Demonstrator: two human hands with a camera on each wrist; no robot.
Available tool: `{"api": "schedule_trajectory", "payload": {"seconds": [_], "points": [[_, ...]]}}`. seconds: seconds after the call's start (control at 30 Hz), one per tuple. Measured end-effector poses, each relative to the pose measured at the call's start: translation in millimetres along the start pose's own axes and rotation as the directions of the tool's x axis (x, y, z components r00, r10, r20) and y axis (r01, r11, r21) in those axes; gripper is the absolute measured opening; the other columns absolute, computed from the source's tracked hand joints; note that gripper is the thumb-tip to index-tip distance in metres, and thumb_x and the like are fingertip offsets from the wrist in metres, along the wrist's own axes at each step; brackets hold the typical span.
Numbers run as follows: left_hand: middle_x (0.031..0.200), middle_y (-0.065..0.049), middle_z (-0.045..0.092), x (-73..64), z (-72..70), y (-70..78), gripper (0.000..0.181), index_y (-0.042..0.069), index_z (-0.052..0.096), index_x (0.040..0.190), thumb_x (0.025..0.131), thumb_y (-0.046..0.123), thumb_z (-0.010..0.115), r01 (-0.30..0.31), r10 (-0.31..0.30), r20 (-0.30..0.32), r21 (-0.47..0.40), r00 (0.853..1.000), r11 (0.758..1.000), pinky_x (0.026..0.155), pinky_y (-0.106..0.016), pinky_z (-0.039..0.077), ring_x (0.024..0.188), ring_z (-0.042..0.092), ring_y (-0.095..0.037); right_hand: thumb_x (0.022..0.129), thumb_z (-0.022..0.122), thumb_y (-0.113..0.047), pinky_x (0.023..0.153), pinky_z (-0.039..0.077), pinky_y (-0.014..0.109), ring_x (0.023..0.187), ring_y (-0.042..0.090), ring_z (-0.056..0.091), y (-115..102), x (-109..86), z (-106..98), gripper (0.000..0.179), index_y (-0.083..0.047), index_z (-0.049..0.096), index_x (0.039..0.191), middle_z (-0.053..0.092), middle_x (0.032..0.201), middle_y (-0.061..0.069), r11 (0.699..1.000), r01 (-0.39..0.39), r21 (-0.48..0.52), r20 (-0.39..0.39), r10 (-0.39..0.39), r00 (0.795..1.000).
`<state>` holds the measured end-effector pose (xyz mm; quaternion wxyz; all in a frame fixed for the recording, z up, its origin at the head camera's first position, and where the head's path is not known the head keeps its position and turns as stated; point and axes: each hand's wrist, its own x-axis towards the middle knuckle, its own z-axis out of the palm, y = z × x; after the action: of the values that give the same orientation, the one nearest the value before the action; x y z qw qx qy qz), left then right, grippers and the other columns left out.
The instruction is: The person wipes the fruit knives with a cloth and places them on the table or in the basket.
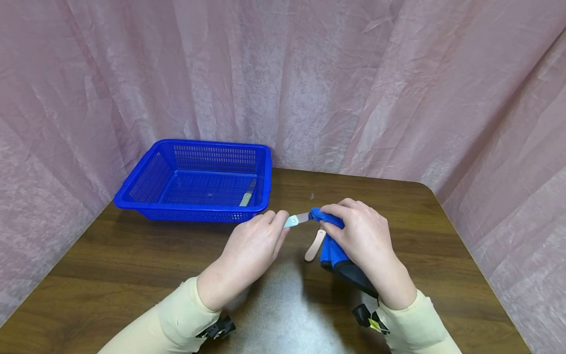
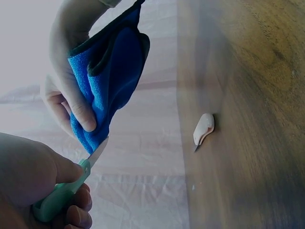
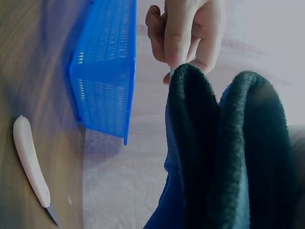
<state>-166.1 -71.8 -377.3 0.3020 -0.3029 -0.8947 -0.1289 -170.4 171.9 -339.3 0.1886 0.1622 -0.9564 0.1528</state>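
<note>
My left hand (image 1: 256, 238) grips the mint-green handle of a folding knife (image 1: 292, 221), its blade pointing right. With thumb and fingers, my right hand (image 1: 360, 231) pinches a folded blue cloth with dark edging (image 1: 333, 250) around the blade's end. Part of the bare blade (image 2: 98, 151) shows between handle and cloth in the left wrist view. Below the cloth a second folding knife (image 1: 315, 246), with a pale pinkish handle, lies on the table; its blade (image 3: 54, 215) shows in the right wrist view.
A blue plastic basket (image 1: 192, 207) with slotted walls stands on the wooden table (image 1: 106, 270), left of and behind my hands. Inside it, a knife with a pale green handle (image 1: 246, 198) leans near the right wall. Pink curtains (image 1: 283, 73) hang behind the table.
</note>
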Motion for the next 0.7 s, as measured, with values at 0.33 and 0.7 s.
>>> {"api": "schedule_trajectory", "payload": {"seconds": [0.33,0.7], "points": [[0.076,-0.003,0.053,0.8,-0.3,-0.8,0.024,0.007,0.059,0.101,0.101,0.016,0.082,0.003,-0.003,-0.009,0.004,1.000,1.000,0.049,-0.038,0.048,0.062,0.059,-0.027,0.093,0.089,-0.023,0.071,0.058,0.052,0.095,0.026,0.072,6,1.3,-2,0.025,-0.024,0.087,0.118,0.078,0.106,0.000,0.999,-0.033,-0.002,-0.008,0.033,0.999],[0.076,-0.003,0.053,0.7,0.0,-1.1,0.023,0.008,0.059,0.102,0.102,0.017,0.081,0.008,-0.008,0.005,-0.001,1.000,1.000,0.049,-0.038,0.048,0.061,0.059,-0.026,0.095,0.089,-0.024,0.074,0.059,0.054,0.100,0.028,0.073,11,2.1,-4,0.027,-0.024,0.086,0.122,0.079,0.111,0.004,0.997,-0.072,-0.011,0.013,0.073,0.997]]}}
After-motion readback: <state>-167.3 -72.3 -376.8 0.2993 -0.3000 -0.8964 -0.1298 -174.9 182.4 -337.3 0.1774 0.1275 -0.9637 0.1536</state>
